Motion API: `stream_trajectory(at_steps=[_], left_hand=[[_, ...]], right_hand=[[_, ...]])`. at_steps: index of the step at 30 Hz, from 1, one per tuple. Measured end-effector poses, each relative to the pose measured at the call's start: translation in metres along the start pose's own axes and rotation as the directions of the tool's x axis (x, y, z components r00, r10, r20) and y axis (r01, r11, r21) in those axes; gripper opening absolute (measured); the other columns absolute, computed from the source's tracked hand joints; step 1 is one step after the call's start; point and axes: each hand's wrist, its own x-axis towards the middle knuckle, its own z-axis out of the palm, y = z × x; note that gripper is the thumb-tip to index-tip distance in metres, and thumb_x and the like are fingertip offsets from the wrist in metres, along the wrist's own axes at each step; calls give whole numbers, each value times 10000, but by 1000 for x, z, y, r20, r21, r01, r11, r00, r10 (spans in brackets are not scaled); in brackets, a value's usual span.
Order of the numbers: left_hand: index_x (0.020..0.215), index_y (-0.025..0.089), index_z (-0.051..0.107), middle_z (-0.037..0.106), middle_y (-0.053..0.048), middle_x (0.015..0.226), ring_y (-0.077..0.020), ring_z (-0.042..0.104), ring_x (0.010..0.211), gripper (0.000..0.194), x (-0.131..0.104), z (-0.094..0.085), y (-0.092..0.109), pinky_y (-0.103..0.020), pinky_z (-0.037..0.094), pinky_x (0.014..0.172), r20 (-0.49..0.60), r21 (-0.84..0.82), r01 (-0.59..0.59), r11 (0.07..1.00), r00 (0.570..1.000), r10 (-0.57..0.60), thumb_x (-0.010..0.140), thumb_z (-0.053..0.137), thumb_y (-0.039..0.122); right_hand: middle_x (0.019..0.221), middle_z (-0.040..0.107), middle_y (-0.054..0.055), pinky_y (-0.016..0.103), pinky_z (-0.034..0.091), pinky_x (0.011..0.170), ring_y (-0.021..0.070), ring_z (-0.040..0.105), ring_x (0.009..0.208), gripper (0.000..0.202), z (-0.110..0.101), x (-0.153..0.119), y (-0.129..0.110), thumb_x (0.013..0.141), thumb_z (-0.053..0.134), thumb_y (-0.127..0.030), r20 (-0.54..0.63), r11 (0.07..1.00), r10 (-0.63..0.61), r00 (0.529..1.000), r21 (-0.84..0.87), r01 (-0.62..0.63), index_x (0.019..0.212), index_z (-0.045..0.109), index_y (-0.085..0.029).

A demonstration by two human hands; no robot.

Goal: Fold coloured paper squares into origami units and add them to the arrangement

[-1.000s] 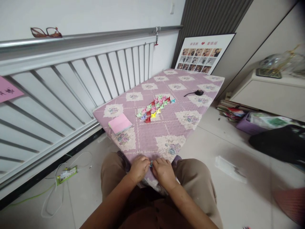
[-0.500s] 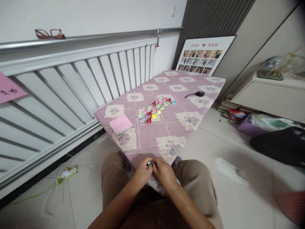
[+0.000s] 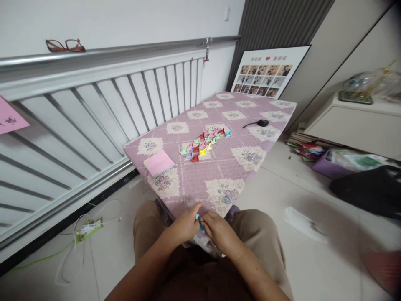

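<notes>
A small piece of blue folded paper (image 3: pixel 201 227) is between my two hands at the near corner of the table. My left hand (image 3: pixel 187 224) grips its left side, thumb raised and pointing forward. From the other side, my right hand (image 3: pixel 216 229) pinches the paper with bent fingers. Much of the paper is hidden by the fingers, so its shape is unclear. Farther up the table stand several small folded paper pieces (image 3: pixel 202 152) in rows, in red, pink, green, yellow, purple and blue. A stack of square paper (image 3: pixel 159 163), pink on top, lies to their left.
A purple flowered cloth (image 3: pixel 194 179) covers the table. On it, toward the right, lies a black object with a strap (image 3: pixel 262 123). A white radiator (image 3: pixel 125 104) runs along the left, with glasses (image 3: pixel 65 45) on its pipe. A photo board (image 3: pixel 267 73) leans behind the table.
My left thumb has lifted off the blue paper and now points forward. The hands have shifted slightly toward me, and more of the paper shows. The things on the table have stayed put.
</notes>
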Motion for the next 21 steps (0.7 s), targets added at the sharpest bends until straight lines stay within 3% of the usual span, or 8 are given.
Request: stream_trajectory(at_steps=[5,8,11,15,21], left_hand=[[1344,205,434,654,-57,951,-186,588,827,618,-3,-10,5,-315,462,798,53,-51,15,999,998,-13,739,481,88],[1331,209,439,629,-21,856,-144,572,736,516,-6,-14,6,-275,461,725,125,-270,78,960,991,-45,818,474,173],[1313,196,451,588,-6,791,-123,552,668,434,-11,-14,4,-253,446,657,150,-492,134,860,986,-68,898,434,322],[1128,147,569,578,-10,805,-104,514,645,378,-17,-7,7,-232,418,630,105,-656,136,743,991,-89,833,556,382],[842,135,602,529,21,675,-94,464,595,211,-20,3,19,-210,369,580,-16,-652,173,738,970,-241,808,547,336]], right_hand=[[855,588,55,274,440,766,179,553,842,251,-15,-7,-4,792,440,-64,73,998,-36,997,62,32,906,626,-189],[839,587,48,272,440,744,175,554,818,154,-19,-9,-7,810,499,-136,26,989,1,1000,150,-5,866,629,-197],[806,583,35,269,440,715,161,555,775,139,-21,-8,-10,860,497,-217,-21,966,66,998,252,-58,820,629,-203],[748,573,21,268,432,679,155,543,725,181,-21,-7,-13,866,505,-268,-79,937,158,984,326,-125,745,620,-201],[682,546,-12,253,410,610,139,507,638,127,-11,-6,-15,824,544,-335,-123,865,321,939,442,-238,791,554,-213]])
